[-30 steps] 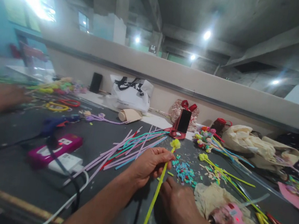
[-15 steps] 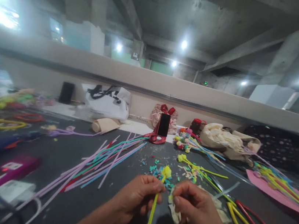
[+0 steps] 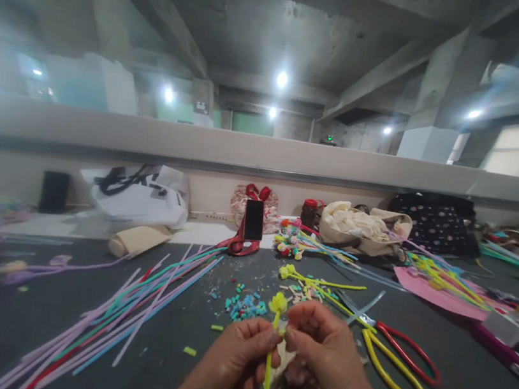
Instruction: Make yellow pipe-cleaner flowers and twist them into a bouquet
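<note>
Here, nearer the wearer than the upright phone (image 3: 254,220) and slightly right of it, a yellow stem (image 3: 267,385) topped by a yellow flower head (image 3: 278,303) stands pinched between the left hand's (image 3: 240,353) thumb and fingers. The right hand (image 3: 327,349) has its thumb and forefinger close together beside that stem, though whether they pinch anything I cannot tell; scissors (image 3: 397,362) lie right of the phone and nearer, lilac sticks (image 3: 127,314) left of it and nearer.
</note>
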Demonstrator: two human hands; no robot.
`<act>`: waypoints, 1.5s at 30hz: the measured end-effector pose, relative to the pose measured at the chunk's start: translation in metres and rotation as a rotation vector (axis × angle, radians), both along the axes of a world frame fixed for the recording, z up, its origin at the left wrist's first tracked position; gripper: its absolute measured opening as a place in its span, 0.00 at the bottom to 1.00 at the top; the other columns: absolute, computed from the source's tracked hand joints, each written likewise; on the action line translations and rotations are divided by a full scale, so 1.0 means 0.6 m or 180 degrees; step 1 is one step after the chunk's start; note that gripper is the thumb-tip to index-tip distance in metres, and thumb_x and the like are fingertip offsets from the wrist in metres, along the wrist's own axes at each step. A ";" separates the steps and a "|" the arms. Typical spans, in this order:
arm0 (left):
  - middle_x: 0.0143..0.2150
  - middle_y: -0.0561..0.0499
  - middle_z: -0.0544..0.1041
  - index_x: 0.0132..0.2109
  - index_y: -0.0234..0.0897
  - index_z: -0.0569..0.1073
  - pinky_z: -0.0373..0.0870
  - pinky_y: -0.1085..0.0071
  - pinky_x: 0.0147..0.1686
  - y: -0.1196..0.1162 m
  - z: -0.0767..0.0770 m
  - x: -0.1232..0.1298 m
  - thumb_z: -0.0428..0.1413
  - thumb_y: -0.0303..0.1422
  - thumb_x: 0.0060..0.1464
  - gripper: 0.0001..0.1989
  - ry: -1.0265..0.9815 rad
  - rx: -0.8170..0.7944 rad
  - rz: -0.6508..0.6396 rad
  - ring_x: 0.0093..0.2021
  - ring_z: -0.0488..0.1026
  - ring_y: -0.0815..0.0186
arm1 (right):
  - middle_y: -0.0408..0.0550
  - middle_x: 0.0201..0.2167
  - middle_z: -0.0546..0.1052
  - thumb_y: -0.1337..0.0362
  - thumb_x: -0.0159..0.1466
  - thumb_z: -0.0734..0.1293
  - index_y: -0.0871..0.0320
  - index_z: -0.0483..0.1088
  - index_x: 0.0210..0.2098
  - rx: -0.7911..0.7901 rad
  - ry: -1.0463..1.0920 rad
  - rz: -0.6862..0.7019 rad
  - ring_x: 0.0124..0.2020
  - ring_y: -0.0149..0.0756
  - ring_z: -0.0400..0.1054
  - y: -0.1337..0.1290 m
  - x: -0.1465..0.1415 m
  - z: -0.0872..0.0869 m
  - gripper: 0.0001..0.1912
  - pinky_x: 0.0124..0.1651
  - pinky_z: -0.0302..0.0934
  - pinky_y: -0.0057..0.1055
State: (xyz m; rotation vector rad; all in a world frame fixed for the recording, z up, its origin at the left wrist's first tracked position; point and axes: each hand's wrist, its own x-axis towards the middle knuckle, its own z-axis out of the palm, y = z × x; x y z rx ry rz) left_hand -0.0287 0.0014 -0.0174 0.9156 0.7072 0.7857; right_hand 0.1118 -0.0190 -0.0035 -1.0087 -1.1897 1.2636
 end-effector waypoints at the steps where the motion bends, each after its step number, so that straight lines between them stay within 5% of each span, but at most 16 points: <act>1: 0.11 0.58 0.65 0.22 0.33 0.67 0.46 0.83 0.09 0.001 -0.002 0.000 0.60 0.40 0.39 0.14 0.0007 -0.0008 -0.0001 0.08 0.54 0.79 | 0.34 0.16 0.67 0.62 0.49 0.69 0.59 0.65 0.30 -0.0029 -0.0007 0.0053 0.09 0.20 0.57 0.000 0.000 0.000 0.11 0.10 0.50 0.16; 13: 0.14 0.56 0.67 0.24 0.33 0.66 0.46 0.83 0.09 -0.001 -0.017 -0.010 0.60 0.40 0.38 0.15 -0.0038 -0.0086 -0.0211 0.09 0.56 0.79 | 0.37 0.13 0.70 0.62 0.46 0.72 0.61 0.67 0.31 -0.0333 0.0597 0.0760 0.09 0.19 0.56 0.009 0.010 -0.012 0.15 0.13 0.49 0.16; 23: 0.14 0.56 0.66 0.23 0.32 0.67 0.47 0.83 0.10 -0.007 -0.009 -0.012 0.61 0.37 0.38 0.13 -0.0340 -0.0391 -0.0089 0.10 0.56 0.80 | 0.33 0.07 0.64 0.59 0.49 0.69 0.60 0.68 0.25 0.0052 -0.0035 0.0135 0.09 0.21 0.55 0.001 0.002 -0.016 0.10 0.12 0.48 0.18; 35: 0.13 0.55 0.67 0.22 0.31 0.68 0.51 0.83 0.11 -0.007 -0.017 -0.007 0.62 0.37 0.35 0.14 -0.0417 -0.0557 -0.0323 0.10 0.59 0.78 | 0.40 0.23 0.66 0.69 0.57 0.61 0.59 0.65 0.24 0.1169 -0.1915 0.0083 0.21 0.27 0.63 -0.020 0.020 0.015 0.06 0.25 0.57 0.23; 45: 0.09 0.57 0.65 0.23 0.31 0.71 0.40 0.84 0.05 -0.010 -0.009 -0.014 0.56 0.34 0.42 0.09 0.0013 -0.0419 -0.0372 0.06 0.49 0.80 | 0.40 0.22 0.64 0.68 0.58 0.61 0.60 0.65 0.24 0.1089 -0.1649 0.0226 0.25 0.29 0.58 0.006 0.092 0.051 0.06 0.28 0.52 0.24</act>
